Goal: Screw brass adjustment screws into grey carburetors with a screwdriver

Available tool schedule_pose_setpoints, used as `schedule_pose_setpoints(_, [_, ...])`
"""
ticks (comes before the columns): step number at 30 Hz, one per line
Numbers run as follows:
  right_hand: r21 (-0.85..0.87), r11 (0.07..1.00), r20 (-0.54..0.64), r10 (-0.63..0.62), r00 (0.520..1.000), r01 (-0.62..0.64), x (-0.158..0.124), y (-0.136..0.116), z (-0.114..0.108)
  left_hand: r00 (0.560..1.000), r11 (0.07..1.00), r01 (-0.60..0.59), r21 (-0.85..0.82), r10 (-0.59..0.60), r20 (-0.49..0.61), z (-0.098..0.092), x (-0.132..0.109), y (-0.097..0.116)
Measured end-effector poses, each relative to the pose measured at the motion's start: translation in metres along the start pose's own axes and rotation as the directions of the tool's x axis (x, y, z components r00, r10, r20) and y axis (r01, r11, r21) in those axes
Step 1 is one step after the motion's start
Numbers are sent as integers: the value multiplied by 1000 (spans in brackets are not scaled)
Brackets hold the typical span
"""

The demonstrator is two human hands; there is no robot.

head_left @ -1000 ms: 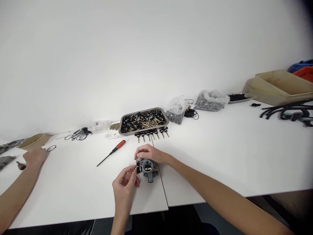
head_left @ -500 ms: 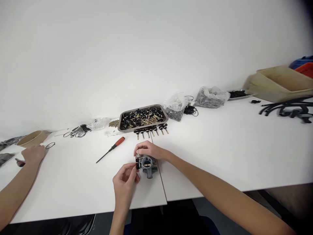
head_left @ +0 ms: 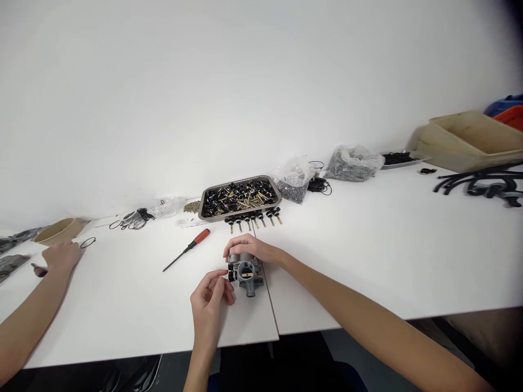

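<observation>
Two workers share the counter [head_left: 368, 256]. At far left a co-worker's hand [head_left: 61, 256] rests by a bowl [head_left: 57, 231] and a black ring [head_left: 87, 243]; a dark tool under it is mostly covered. A screwdriver [head_left: 186, 250] lies untouched, clear of both people. The wearer's left hand [head_left: 210, 302] pinches thumb and forefinger onto a black knob at the left side of the carburettor [head_left: 246, 274], which stands on the counter at its near edge. The right hand [head_left: 249, 249] is clamped over its top. I judge the knob is seated but not yet fully tightened. Behind, a row of screws [head_left: 253, 220] waits before a full tray [head_left: 239, 197], so plenty seems left. How deep the knob sits is hidden. Bags [head_left: 353, 162] at right are too small to read.
</observation>
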State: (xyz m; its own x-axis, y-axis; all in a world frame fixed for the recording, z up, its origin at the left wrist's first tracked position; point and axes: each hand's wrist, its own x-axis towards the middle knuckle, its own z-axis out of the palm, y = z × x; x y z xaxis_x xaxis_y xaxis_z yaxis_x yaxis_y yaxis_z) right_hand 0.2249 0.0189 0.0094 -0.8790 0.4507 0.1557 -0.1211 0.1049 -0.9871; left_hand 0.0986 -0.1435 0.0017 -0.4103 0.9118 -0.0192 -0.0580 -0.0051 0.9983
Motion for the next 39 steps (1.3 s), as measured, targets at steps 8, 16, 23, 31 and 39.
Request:
schedule_pose_setpoints(8, [34,999,-42,27,999,-25,-1,3,-5,979,876,-188,444,205,11,-36,76,48])
schedule_pose_setpoints(16, [-19,998,-70,52,996,-54,2,-1,-6,946,267,-320,909,37,322,-58,186,50])
schedule_pose_setpoints(23, [-40,995,-82,86,993,-89,10,6,-4,907,475,-397,785,75,414,-78,191,22])
schedule_pose_setpoints(31, [-9,991,-112,135,984,-137,15,14,2,983,981,-184,61,184,0,-119,204,55])
schedule_pose_setpoints(39, [13,988,-119,152,981,-152,16,14,5,951,916,-144,-375,23,-308,-165,232,34])
